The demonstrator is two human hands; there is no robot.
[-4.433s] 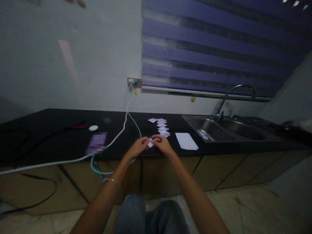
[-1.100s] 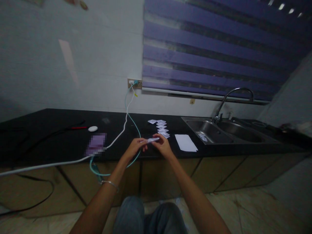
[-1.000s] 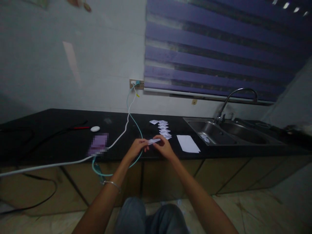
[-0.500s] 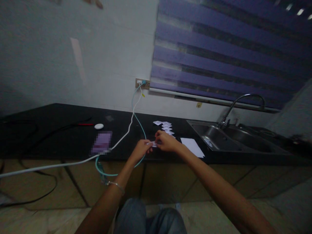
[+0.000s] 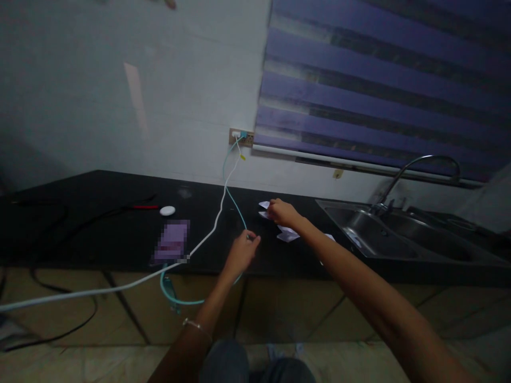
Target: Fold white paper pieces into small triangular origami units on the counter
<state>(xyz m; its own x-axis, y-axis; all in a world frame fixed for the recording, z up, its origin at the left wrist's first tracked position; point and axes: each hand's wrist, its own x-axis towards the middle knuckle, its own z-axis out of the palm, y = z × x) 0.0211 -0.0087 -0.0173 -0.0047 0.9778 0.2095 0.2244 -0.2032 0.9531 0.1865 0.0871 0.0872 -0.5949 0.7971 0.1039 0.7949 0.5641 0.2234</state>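
My right hand point(image 5: 283, 213) reaches over the counter with its fingers pinched on a small folded paper piece point(image 5: 263, 215), which shows at the fingertips. Just behind it lies another folded white piece point(image 5: 264, 205). More folded paper pieces point(image 5: 287, 234) lie beneath and in front of my right wrist, partly hidden by it. My left hand point(image 5: 241, 252) is held above the counter's front part, fingers loosely curled and thumb apart, with nothing visible in it. White paper sheets point(image 5: 329, 237) are mostly covered by my right forearm.
A black counter point(image 5: 128, 239) runs along the wall. On the right is a steel double sink point(image 5: 371, 239) with a tap. White and teal cables point(image 5: 217, 218) run from a wall socket point(image 5: 241, 137) past a blurred purple item point(image 5: 172, 239). A white round object point(image 5: 167, 211) lies left.
My hands have parted. The right one has carried the folded paper away and up to the other pieces; the left has let go and stays near the front. The view has shifted slightly.
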